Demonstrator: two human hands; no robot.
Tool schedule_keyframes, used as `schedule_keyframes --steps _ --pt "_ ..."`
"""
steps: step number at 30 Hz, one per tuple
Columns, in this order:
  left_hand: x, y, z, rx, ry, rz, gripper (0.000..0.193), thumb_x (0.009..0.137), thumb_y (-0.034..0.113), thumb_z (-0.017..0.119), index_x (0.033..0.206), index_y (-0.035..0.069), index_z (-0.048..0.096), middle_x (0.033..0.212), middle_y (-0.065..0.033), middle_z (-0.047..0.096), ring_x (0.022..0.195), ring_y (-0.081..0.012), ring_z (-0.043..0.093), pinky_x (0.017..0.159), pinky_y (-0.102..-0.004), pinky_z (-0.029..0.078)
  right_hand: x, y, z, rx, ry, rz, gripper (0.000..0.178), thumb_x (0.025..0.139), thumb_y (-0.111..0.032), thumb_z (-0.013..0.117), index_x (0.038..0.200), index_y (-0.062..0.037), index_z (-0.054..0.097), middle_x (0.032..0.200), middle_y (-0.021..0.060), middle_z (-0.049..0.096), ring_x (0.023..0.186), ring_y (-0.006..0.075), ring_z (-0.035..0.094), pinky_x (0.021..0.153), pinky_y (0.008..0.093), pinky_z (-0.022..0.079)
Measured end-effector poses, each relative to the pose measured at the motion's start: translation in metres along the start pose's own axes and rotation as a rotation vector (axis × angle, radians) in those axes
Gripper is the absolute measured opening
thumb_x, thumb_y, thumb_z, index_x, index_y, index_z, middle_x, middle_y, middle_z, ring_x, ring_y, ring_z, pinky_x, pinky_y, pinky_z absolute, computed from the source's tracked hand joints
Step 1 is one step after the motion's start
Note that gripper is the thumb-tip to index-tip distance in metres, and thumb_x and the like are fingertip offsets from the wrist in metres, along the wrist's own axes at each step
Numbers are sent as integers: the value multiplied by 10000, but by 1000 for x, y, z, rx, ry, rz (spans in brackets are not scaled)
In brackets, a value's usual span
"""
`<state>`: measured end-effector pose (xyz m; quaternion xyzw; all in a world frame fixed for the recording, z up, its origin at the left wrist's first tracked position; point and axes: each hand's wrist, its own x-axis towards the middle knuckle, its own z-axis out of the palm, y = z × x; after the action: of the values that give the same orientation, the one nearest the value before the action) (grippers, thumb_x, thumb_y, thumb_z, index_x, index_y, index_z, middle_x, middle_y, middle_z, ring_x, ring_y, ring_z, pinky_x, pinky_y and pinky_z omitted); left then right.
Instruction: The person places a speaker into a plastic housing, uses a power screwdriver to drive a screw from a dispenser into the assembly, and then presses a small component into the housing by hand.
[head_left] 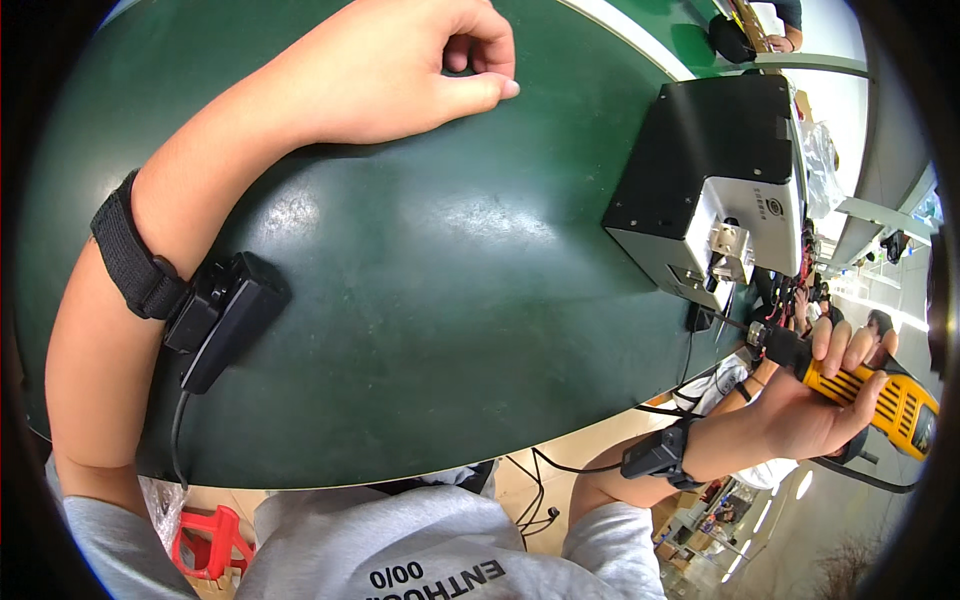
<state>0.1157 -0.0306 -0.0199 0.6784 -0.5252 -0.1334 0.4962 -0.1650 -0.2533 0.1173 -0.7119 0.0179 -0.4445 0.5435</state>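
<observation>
My right hand (800, 415) is wrapped around a yellow and black electric screwdriver (910, 415), fingers over its body. The tool's long thin bit points left toward the lower front corner of a black and white box-shaped machine (690, 150). Whether the bit touches the machine I cannot tell. A metal bracket (730, 250) sits on the machine's white front. My left hand (400, 80) lies on the green tabletop (430, 330), far from the tool. Its fingers are curled, with the thumb against the forefinger, and nothing shows in them.
Black devices are strapped to both my forearms, the left one (235, 315) trailing a cable. Cables (540, 480) hang below the table edge. A red stool (215, 540) stands at lower left. Other people and benches are at the right, with a co-worker's hand (785, 42) at the top.
</observation>
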Motion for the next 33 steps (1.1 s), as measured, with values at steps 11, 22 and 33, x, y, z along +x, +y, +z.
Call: schedule_keyframes --steps 11,22,33 --pt "-1 23 1 128 90 1 165 844 130 707 827 -33 694 746 -139 661 672 -210 607 650 -333 512 -5 10 -10 -55 -44 98 438 995 -239 554 1329 3 405 909 76 483 784 162 435 688 310 344" --pt "2 -10 10 -44 43 -41 181 816 133 668 792 -46 683 773 -199 673 753 -348 660 725 -404 531 -7 13 -18 -127 -103 155 516 1006 -254 529 1406 40 387 942 91 510 853 174 490 799 352 392" --pt "27 -12 43 85 81 -1 93 831 92 735 874 29 683 856 -73 627 744 -186 559 674 -305 474 -42 -4 -35 -303 37 254 806 905 -197 670 1535 81 252 1484 317 390 1322 430 502 1130 518 390"
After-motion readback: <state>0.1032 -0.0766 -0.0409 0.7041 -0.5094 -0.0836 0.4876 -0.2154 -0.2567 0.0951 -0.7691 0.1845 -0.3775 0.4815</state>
